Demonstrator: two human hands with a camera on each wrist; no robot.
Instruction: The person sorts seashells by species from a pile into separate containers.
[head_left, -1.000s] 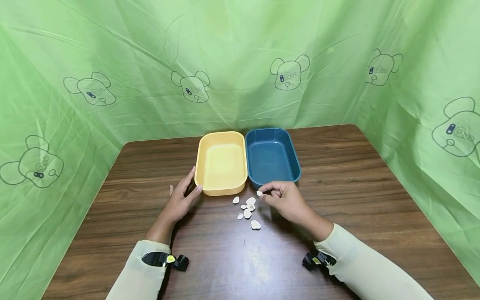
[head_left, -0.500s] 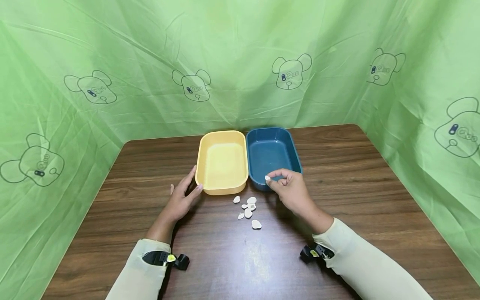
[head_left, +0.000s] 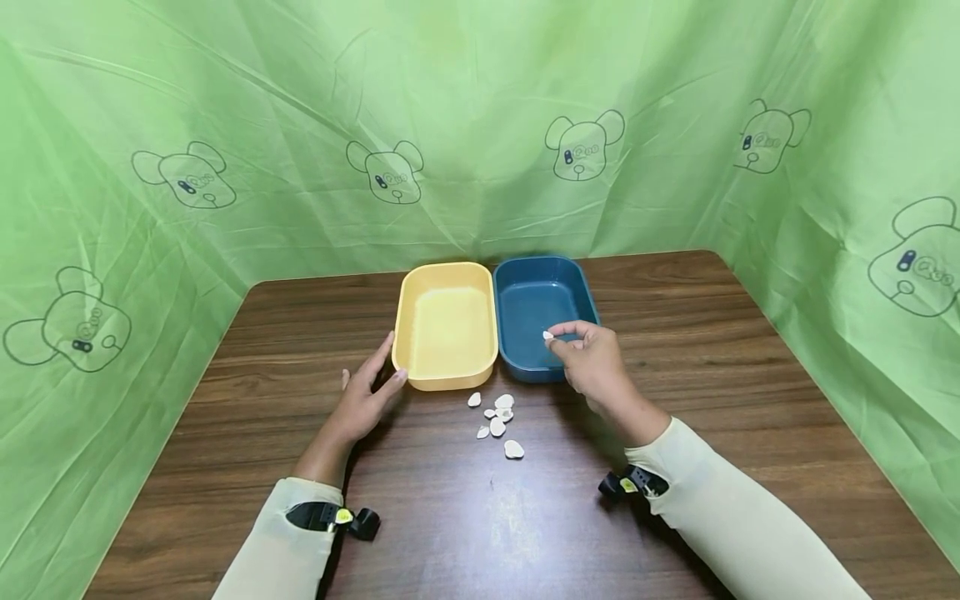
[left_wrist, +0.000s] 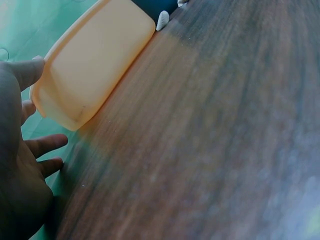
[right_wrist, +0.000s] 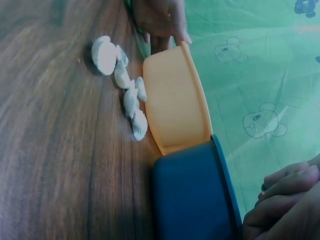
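From the head view, a small white shell (head_left: 548, 335) is pinched between the thumb and forefinger of the right hand (head_left: 592, 364), and this narrow grip is held over the near part of the blue tray (head_left: 592, 304), just above its floor; the step in hand is judged to be the carrying of one shell from the heap into that tray. The next move would call for the pinch to be loosened while the shell is inside the rim, so that it is dropped onto the tray floor and not onto the bench (head_left: 750, 392). The remaining shells (head_left: 497, 421) lie below and to the left of the grip, on the bench in front of both trays. The right forearm is stretched forward, with the wrist bent slightly inward. The left hand (head_left: 363, 400) is laid flat with straight fingers against the near left corner of the yellow tray (head_left: 408, 308), which appears to be steadied by it; nothing is held. From the left wrist view, the open palm (left_wrist: 20, 170) is seen beside the yellow tray (left_wrist: 90, 65), the fingers spread and relaxed, one fingertip at the tray's rim. From the right wrist view, the curled fingers (right_wrist: 285, 200) are seen just beyond the blue tray (right_wrist: 192, 195), but the shell itself cannot be made out there; the heap of shells (right_wrist: 122, 85) lies well away from the grip, beside the yellow tray (right_wrist: 175, 100).
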